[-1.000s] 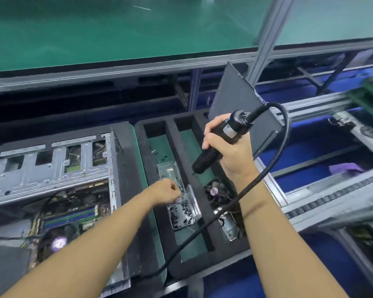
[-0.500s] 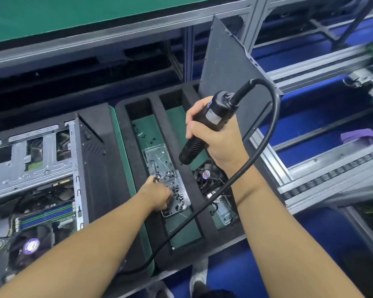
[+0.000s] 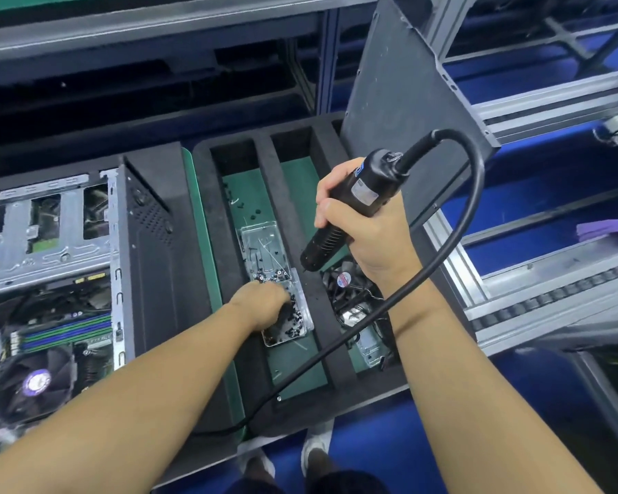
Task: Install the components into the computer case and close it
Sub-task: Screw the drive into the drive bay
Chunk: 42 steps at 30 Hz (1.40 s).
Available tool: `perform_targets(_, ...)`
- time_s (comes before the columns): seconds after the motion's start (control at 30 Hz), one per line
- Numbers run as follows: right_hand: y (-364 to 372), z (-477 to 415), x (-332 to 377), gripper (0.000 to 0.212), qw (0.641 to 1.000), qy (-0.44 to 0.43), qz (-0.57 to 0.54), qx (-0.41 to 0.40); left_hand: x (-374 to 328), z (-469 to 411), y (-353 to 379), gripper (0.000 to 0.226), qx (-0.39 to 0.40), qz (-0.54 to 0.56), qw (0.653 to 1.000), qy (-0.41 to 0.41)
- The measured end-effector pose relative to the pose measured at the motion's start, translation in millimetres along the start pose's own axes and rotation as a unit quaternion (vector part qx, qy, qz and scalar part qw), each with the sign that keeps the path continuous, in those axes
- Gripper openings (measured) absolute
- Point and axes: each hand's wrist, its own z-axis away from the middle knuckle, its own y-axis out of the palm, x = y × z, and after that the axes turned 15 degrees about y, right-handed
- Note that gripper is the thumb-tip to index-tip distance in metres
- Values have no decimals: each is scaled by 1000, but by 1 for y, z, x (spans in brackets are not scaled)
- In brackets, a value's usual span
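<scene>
Your left hand [image 3: 261, 301] is over the near half of the clear screw box [image 3: 293, 324], closer to you than half a second ago. Its fingers are down among black screws; grasp not discernible. The fan [image 3: 343, 283] sticker is illegible. Your right hand [image 3: 371, 233] wraps the electric screwdriver [image 3: 354, 205]; its label is unreadable. The open computer case [image 3: 61, 244] lies left. The side panel [image 3: 400, 101] stands at the foam tray's [image 3: 336, 397] far corner.

The left hand [image 3: 261, 301] has its fingertips sunk in the clear plastic box of small black screws [image 3: 289, 333], so I can't tell whether they pinch one. At nine o'clock the open grey steel computer case [image 3: 50, 244] runs off the edge. The bit of the black corded electric screwdriver [image 3: 350, 205] is too small to make out.
</scene>
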Motion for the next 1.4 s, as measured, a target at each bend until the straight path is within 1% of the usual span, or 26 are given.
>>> perform_targets(0.07,1,1,0,24,1000,5,-3,0,4,1,-4,35,-31,62,998,-11)
perform_targets(0.1,2,1,0,21,1000,7,-4,-1,4,2,-4,37,-28,68,997,0)
perform_targets(0.17,3,2,0,18,1000,10,-6,-2,2,3,-1,42,16,35,998,52)
perform_targets(0.23,4,4,1,21,1000,12,-6,-6,-4,4,5,49,71,-11,993,94)
perform_targets(0.37,2,8,1,25,1000,17,-2,-8,-12,3,8,54,112,-76,984,114)
perform_targets(0.47,1,11,2,22,999,21,-16,-19,-14,4,8,53,113,-119,981,99)
perform_targets(0.57,0,14,2,18,999,27,-26,-23,-14,5,5,47,90,-131,985,63)
perform_targets(0.7,4,15,2,19,999,24,-24,-23,-7,7,0,40,57,-127,990,12)
perform_targets(0.8,5,15,1,21,999,22,-17,-18,-2,9,-4,44,54,-103,993,27)
perform_targets(0.87,6,14,-1,23,1000,21,-13,-14,-4,10,-4,51,71,-96,991,58)
perform_targets(0.93,6,15,-2,25,1000,20,-10,-12,-8,8,1,54,103,-128,983,80)
perform_targets(1.0,6,15,-4,26,1000,22,-12,-10,-12,6,6,56,134,-160,975,78)
perform_targets(1.07,6,16,-6,26,1000,25,-14,-10,-14,4,9,56,146,-175,972,64)
perform_targets(1.13,5,16,-7,25,999,27,-16,-11,-12,5,8,54,136,-181,973,44)
perform_targets(1.27,3,17,-7,24,999,26,-18,-12,-9,4,10,45,76,-166,983,24)
perform_targets(1.33,3,18,-8,25,999,27,-15,-12,-9,1,10,41,36,-131,991,8)
perform_targets(1.4,2,18,-9,26,1000,27,-9,-11,-6,-2,8,35,-4,-76,997,-28)
